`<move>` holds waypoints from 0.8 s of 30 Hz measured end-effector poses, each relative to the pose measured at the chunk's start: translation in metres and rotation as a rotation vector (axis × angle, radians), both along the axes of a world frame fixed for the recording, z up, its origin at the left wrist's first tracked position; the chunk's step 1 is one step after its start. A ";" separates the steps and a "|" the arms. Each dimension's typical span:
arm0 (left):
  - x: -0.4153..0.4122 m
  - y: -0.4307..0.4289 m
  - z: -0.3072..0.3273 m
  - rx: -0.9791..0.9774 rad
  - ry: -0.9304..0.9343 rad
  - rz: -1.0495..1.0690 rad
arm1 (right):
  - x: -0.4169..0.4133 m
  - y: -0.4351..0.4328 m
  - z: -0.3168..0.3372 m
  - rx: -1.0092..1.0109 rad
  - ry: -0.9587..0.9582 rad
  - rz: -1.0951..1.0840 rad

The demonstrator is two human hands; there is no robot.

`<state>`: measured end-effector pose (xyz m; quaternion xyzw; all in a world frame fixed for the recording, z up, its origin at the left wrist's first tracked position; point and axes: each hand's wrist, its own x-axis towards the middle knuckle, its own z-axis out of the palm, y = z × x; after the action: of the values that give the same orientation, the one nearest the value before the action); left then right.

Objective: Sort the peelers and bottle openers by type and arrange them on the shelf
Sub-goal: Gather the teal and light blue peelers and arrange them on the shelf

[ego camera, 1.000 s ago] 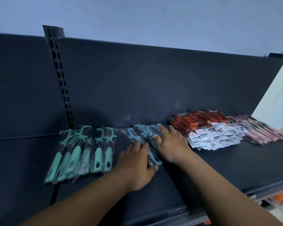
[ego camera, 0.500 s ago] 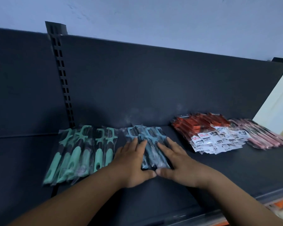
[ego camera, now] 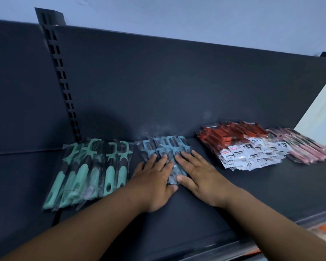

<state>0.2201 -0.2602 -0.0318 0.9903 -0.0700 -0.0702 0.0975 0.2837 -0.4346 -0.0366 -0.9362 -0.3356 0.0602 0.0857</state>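
Left hand (ego camera: pixel 154 181) and right hand (ego camera: pixel 201 178) lie flat, fingers straight, on the blue peelers (ego camera: pixel 165 147) between them — probably best pressed inward evenly, squaring the slippery packets clear of the green peelers (ego camera: pixel 94 166) leftward.

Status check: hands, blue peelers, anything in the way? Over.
Left hand and right hand flat, pressing the blue peelers on the shelf. Green peelers on their left, red pile on their right. Nothing blocking.

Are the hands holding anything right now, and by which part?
Nothing is gripped: the left hand and right hand lie flat, fingers straight, pressing the handle half of the blue peelers on the shelf.
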 end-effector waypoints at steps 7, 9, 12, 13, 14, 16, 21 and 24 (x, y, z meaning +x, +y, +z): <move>-0.006 0.000 0.000 0.020 0.029 0.014 | -0.004 0.001 0.001 -0.038 -0.025 0.002; -0.003 0.002 0.001 0.025 0.041 0.010 | -0.003 0.003 0.002 -0.039 0.006 -0.008; -0.002 0.005 0.005 0.031 0.034 0.007 | -0.005 0.007 0.008 -0.040 0.039 -0.035; -0.004 0.006 0.007 0.016 0.024 0.011 | -0.007 0.009 0.011 -0.032 0.026 -0.057; -0.007 0.009 0.010 -0.001 0.004 0.021 | -0.010 0.012 0.015 -0.003 -0.004 -0.080; -0.016 0.020 0.018 -0.010 -0.054 0.056 | -0.019 0.024 0.027 0.074 -0.068 -0.089; -0.046 0.092 0.037 0.079 -0.110 0.280 | -0.052 0.090 0.043 0.265 0.032 0.133; -0.066 0.137 0.031 0.087 0.019 0.382 | -0.059 0.131 0.033 0.164 0.091 0.208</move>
<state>0.1536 -0.1237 -0.0003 0.9881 0.1233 -0.0627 0.0671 0.2245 -0.3039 -0.0039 -0.8824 -0.4304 0.0836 0.1706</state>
